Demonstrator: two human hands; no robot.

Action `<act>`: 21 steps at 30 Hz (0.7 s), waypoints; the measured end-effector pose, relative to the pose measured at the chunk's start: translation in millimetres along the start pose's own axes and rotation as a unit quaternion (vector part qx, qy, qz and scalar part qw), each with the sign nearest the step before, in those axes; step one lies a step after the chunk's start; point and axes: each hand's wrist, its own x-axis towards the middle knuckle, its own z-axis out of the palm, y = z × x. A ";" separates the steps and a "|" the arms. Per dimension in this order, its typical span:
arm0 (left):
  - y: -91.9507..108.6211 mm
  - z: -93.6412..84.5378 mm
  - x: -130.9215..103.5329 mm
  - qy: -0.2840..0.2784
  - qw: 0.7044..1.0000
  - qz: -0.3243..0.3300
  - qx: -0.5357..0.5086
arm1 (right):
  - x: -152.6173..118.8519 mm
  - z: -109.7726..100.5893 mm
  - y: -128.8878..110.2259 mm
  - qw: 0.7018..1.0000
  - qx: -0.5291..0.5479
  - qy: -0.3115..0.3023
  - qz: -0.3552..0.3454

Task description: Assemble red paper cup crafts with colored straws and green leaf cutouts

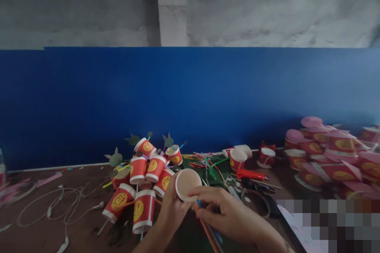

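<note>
Left fingers (171, 190) grip cup (188, 185), round end facing me; right fingers (204, 192) pinch orange stick (208, 233), slanting away lower right.

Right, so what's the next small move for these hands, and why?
Perhaps hold the round white-rimmed paper cup steady in the left hand and bring the slim orange rod up to it. The rod's upper end shows by the right hand's fingers, though I can't tell if it's gripped, and nearby red-and-yellow paper cups have thin pale sticks poking out.
</note>
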 end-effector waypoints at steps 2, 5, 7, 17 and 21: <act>4.1 -1.0 0.2 0.001 1.000 0.010 0.020 | -1.3 -7.2 -2.0 0.998 0.027 0.048 0.003; 7.5 -0.9 -0.5 -0.002 0.999 0.029 0.035 | 0.4 -22.2 -0.5 0.963 0.116 0.242 -0.027; 7.6 0.0 -1.7 -0.023 0.999 0.029 0.020 | 2.2 -28.7 2.2 0.916 0.160 0.364 -0.052; 6.5 3.7 -4.8 -0.086 0.994 -0.001 -0.062 | 8.2 -13.2 16.6 0.926 -0.088 0.343 -0.131; 8.2 4.3 -4.1 -0.091 0.993 0.013 -0.078 | 9.0 -10.8 15.3 0.931 -0.158 0.278 -0.176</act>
